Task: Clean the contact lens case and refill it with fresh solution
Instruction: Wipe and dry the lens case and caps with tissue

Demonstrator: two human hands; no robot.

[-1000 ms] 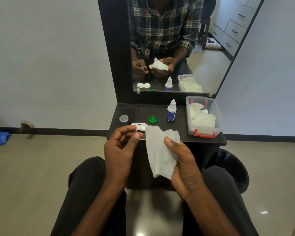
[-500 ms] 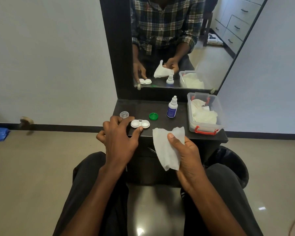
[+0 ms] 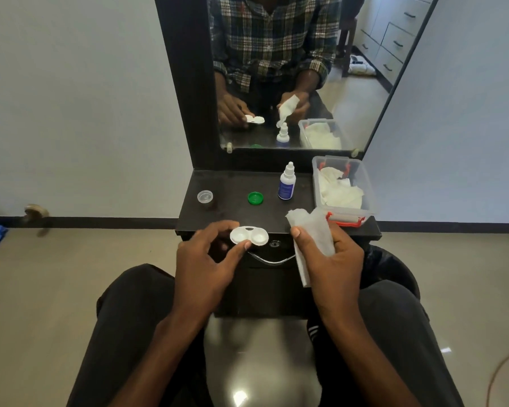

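The left hand (image 3: pixel 206 265) held the white contact lens case (image 3: pixel 249 235) at the front edge of the dark bench (image 3: pixel 238 212). Its grip was a light pinch: the thumb tip pressed against the near rim of the left well and the forefinger curled over the far side, with the other fingers loosely bent behind. Both wells of the case faced up with no caps on them. Whether the case rested on the bench or was lifted just off it could not be told.

The right hand (image 3: pixel 332 259) was closed around a white tissue (image 3: pixel 312 230), the thumb lying across its front and the fingers wrapped behind; the top of the tissue stood above the thumb and a loose end hung below the palm. The tissue sat just beside the case without touching it.

Farther back on the bench stood a green cap (image 3: pixel 255 198), a clear cap (image 3: pixel 205 197) well to the left, and an upright solution bottle (image 3: pixel 286 183). A clear plastic box (image 3: pixel 368 189) with red latches, holding more tissues, sat at the right end.
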